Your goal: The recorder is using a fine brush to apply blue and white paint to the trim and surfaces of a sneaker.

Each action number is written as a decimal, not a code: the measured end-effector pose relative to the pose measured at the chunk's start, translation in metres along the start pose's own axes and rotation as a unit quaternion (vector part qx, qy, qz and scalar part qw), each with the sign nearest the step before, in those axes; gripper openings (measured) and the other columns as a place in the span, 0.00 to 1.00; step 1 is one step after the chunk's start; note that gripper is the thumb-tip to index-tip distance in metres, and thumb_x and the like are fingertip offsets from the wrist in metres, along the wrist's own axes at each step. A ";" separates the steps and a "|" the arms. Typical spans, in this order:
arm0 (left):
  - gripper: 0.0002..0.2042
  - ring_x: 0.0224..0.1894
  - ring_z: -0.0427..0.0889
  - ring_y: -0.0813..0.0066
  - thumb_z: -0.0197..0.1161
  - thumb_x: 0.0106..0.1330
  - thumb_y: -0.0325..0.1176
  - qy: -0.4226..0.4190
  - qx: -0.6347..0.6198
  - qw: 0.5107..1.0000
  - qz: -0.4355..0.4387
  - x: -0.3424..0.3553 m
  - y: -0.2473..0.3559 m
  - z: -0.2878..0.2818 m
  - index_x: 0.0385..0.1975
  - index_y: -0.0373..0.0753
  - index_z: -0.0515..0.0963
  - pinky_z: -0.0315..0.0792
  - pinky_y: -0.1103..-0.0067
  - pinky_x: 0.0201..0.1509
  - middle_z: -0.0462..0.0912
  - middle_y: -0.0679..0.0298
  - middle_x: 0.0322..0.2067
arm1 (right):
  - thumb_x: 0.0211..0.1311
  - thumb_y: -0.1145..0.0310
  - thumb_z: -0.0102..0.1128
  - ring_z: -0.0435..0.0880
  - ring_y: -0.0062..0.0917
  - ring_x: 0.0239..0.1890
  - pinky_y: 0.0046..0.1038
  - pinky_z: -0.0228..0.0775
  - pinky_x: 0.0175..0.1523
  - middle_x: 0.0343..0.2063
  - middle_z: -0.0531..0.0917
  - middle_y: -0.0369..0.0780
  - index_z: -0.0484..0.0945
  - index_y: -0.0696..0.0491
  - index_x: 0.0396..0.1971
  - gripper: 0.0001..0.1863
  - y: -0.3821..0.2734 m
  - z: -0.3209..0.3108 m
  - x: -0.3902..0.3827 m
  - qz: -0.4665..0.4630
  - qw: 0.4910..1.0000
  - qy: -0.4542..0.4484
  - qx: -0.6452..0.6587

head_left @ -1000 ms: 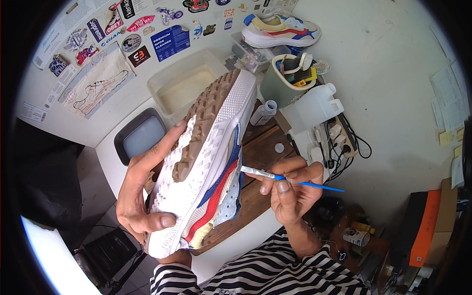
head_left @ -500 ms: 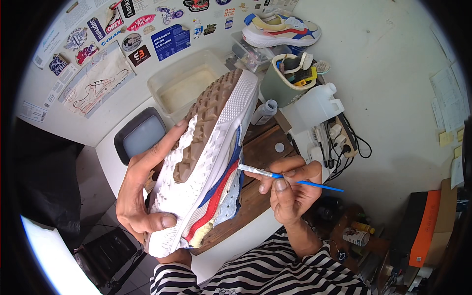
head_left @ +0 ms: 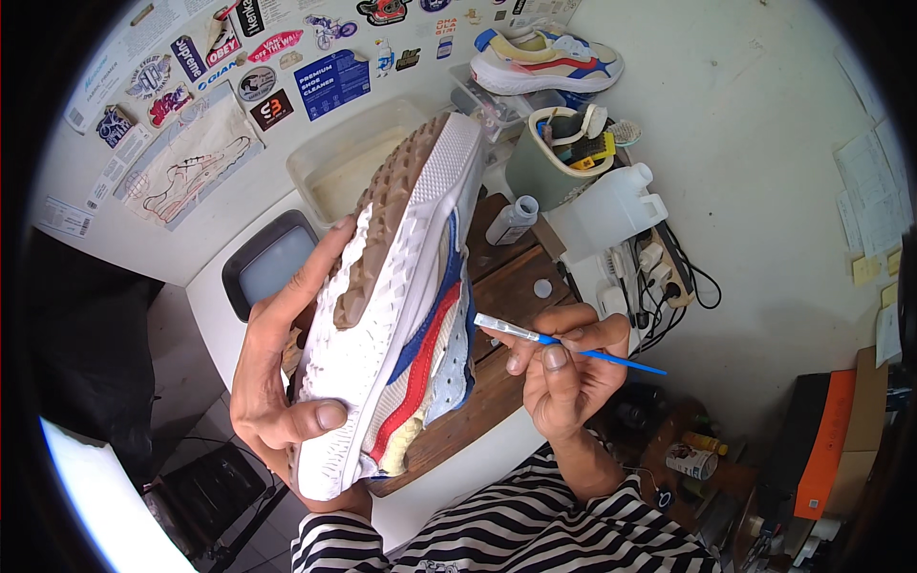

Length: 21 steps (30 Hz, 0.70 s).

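My left hand is closed around a sneaker, held tilted with its sole toward the upper left and its toe or heel end hidden from clear view. White and brown tread shows, with red, blue, cream and pale blue on the upper. Between thumb and fingertips, my right hand pinches a slim blue-handled paintbrush. White paint coats the bristles, which are just right of the upper, apart from it. Below lies a wooden board with an uncapped bottle and a round white cap.
A matching sneaker rests at the back on a clear box. Nearby stand a bucket of brushes and a translucent jug. A clear tub and a dark grey basin sit at left. A power strip trails cables at right.
The sneaker has shifted slightly and turned, showing more of its upper. The paintbrush has moved a little right, and its bristles have come away from the shoe's edge.
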<state>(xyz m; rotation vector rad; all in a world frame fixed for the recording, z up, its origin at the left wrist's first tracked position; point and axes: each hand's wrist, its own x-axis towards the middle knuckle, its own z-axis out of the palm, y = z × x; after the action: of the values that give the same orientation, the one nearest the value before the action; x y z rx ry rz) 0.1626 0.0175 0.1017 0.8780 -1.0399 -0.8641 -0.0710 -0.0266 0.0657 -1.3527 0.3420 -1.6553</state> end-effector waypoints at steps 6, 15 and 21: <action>0.55 0.66 0.75 0.33 0.74 0.36 0.52 -0.024 0.030 0.999 -0.004 0.005 0.000 -0.003 0.64 0.15 0.69 0.58 0.61 0.77 0.71 0.27 0.64 | 0.70 0.84 0.56 0.84 0.24 0.31 0.34 0.86 0.43 0.46 0.80 0.54 0.66 0.60 0.47 0.11 0.002 0.004 0.002 0.021 1.000 0.018 0.001; 0.54 0.63 0.79 0.34 0.74 0.34 0.52 -0.075 0.075 0.994 0.027 0.011 0.004 -0.007 0.62 0.14 0.71 0.63 0.61 0.74 0.74 0.26 0.61 | 0.70 0.85 0.56 0.85 0.24 0.32 0.36 0.87 0.46 0.46 0.81 0.53 0.68 0.61 0.47 0.10 0.000 -0.001 0.002 0.045 0.999 -0.005 -0.006; 0.53 0.62 0.79 0.33 0.74 0.33 0.51 -0.059 0.087 0.992 0.076 0.007 -0.001 -0.007 0.60 0.13 0.72 0.64 0.59 0.73 0.76 0.26 0.59 | 0.70 0.85 0.57 0.84 0.23 0.31 0.33 0.87 0.44 0.47 0.82 0.54 0.68 0.61 0.47 0.10 0.002 0.000 0.002 0.040 0.999 0.000 0.003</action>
<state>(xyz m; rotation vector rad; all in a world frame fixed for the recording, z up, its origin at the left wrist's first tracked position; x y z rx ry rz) 0.1707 0.0122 0.1015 0.8878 -1.2826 -0.7105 -0.0701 -0.0293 0.0657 -1.3173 0.3860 -1.5895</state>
